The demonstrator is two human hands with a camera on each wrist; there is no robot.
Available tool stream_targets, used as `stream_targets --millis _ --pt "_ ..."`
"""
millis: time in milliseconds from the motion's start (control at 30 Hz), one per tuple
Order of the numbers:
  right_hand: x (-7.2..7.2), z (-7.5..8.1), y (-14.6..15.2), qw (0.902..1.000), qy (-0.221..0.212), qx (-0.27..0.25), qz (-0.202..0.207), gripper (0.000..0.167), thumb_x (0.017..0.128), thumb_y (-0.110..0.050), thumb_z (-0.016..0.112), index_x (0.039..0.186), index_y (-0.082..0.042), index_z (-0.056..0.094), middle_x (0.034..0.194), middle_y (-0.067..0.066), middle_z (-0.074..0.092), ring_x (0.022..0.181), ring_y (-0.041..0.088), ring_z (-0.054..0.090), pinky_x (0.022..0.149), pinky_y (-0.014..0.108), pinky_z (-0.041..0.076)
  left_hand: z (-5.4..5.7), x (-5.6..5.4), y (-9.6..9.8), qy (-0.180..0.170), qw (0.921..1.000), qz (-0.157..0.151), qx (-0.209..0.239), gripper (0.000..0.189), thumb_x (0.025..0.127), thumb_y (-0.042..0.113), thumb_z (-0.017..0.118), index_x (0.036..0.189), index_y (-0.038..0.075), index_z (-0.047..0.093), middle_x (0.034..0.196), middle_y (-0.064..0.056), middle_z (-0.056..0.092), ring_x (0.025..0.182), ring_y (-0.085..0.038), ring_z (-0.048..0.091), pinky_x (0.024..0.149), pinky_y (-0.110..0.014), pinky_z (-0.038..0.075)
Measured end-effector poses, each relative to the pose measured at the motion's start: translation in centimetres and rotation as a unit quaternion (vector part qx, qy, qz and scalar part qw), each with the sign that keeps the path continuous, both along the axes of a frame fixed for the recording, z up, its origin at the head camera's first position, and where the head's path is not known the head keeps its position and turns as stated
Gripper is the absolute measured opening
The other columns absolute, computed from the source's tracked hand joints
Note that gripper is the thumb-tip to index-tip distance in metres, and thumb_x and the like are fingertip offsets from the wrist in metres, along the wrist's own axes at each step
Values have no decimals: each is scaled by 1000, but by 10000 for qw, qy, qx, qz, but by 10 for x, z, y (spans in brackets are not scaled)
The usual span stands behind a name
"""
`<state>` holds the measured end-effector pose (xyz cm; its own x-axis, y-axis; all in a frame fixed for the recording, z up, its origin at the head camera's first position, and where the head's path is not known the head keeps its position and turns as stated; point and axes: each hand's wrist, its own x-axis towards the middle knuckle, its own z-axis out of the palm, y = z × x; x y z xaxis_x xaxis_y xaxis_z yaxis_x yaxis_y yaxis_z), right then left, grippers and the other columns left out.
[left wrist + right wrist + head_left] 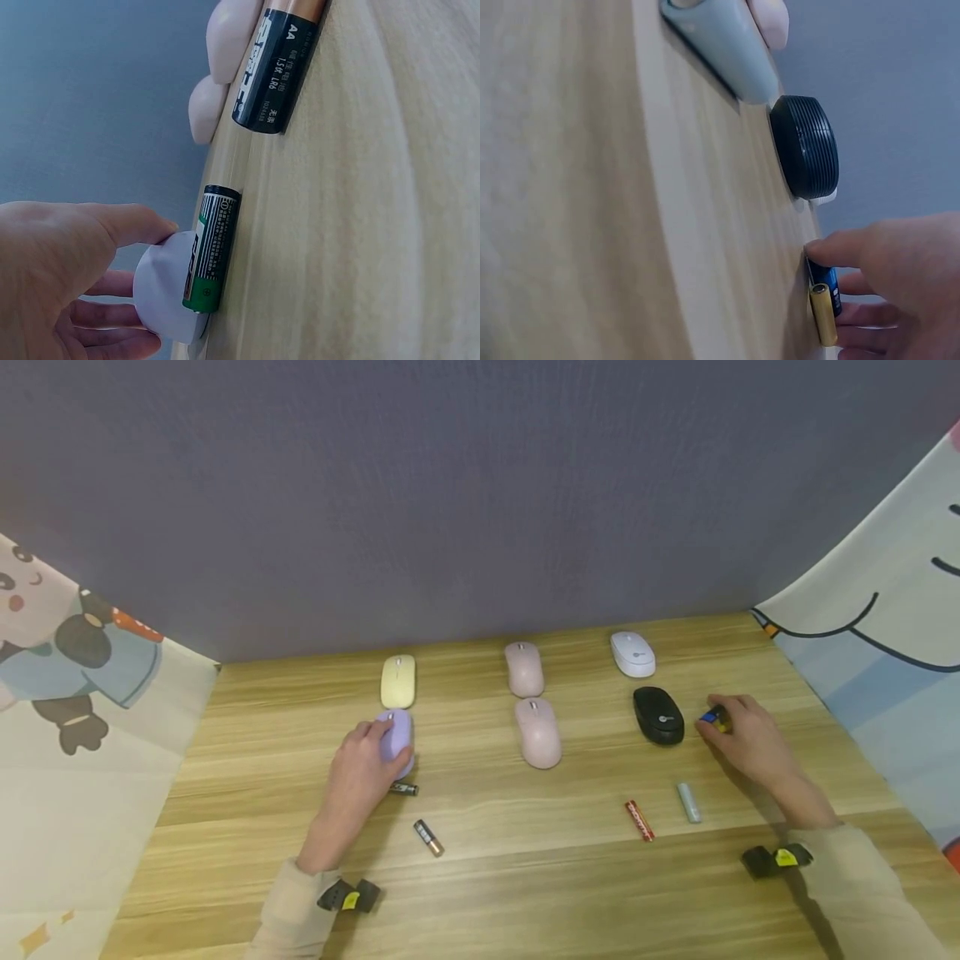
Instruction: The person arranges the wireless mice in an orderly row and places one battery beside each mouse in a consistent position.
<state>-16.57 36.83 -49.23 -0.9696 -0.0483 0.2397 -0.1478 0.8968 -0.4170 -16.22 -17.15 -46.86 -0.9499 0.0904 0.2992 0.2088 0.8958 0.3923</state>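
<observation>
In the head view my left hand [356, 772] grips a purple computer mouse [393, 742], thumb on one side and fingers on the other. Just in front of that mouse lies a black-and-green battery [212, 251]. A black AA battery with a copper end [428, 838] is nearer to me. On the right, my right hand [759, 745] pinches a blue battery [825, 281] between thumb and fingers. Against it, low at the tabletop, is a yellow battery [823, 315], partly beside the fingers. A black mouse [658, 716] sits left of this hand.
Behind the purple mouse is a yellow mouse [398, 682]. Two pink mice [538, 735] stand in the middle, a white mouse [633, 654] at the back right. A red battery [640, 821] and a pale grey battery [689, 802] lie in front. A grey panel [480, 527] borders the wooden table [525, 877].
</observation>
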Motion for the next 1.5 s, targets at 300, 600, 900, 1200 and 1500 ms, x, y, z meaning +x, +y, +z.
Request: stream_targets --millis 300,600,900,1200,1500 --pt "-12 3 4 9999 -7 117 -27 53 96 -16 72 134 15 51 127 44 48 112 63 51 91 77 45 0 0 0 35 10000 -29 26 56 85 26 84 125 -9 66 117 -35 66 98 -48 69 77 -55 64" --pt "-23 4 6 9996 -267 22 -5 56 98 -19 70 138 14 49 131 42 47 116 63 49 96 78 42 -1 -1 -1 -13 10000 -35 8 57 86 27 84 126 -9 66 118 -35 66 100 -48 69 78 -55 64" --pt "-42 7 11 9988 -414 -105 254 55 101 -18 65 140 16 46 130 41 46 115 60 49 97 76 42 -1 -1 0 -37 10000 13 12 57 86 27 84 127 -8 65 119 -35 66 99 -47 69 78 -55 64" --pt "-60 6 9 9986 -433 -128 292 54 100 -15 65 140 16 45 132 43 45 118 60 46 100 76 39 -2 -1 1 52 10000 11 45 56 85 26 84 126 -8 66 118 -34 66 97 -47 70 76 -54 64" --pt "-81 -2 12 9984 -49 -119 560 48 97 -8 68 138 11 50 132 40 50 117 58 50 98 74 43 -4 -2 1 22 10000 27 56 57 85 27 85 126 -8 66 118 -34 66 98 -47 70 76 -54 64"
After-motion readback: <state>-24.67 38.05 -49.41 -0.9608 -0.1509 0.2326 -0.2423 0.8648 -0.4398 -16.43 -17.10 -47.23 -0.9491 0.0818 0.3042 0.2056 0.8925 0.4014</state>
